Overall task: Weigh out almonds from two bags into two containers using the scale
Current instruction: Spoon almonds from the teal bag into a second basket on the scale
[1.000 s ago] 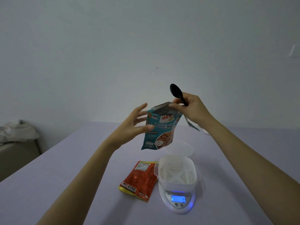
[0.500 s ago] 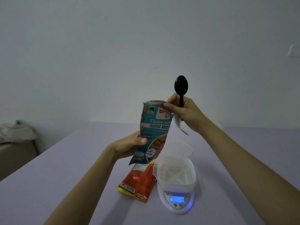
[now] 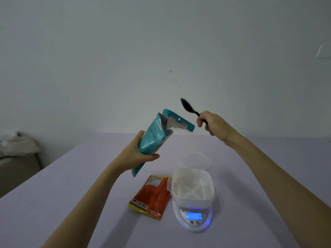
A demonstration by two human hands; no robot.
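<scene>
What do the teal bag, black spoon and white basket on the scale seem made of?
Teal bag: flexible plastic film, apparently foil-lined; its open mouth shows a silvery, creased inside.
Black spoon: probably plastic, thin and uniformly dark; motion blur hides its finish.
White basket: moulded plastic, matte, with regular slots in floor and walls.

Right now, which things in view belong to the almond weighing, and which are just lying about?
In the job:
- teal bag, in left hand
- spoon, in right hand
- orange bag
- scale
- white basket, on the scale
- clear container

Lying about:
- white cloth, far left
- wall fitting, upper right
</scene>
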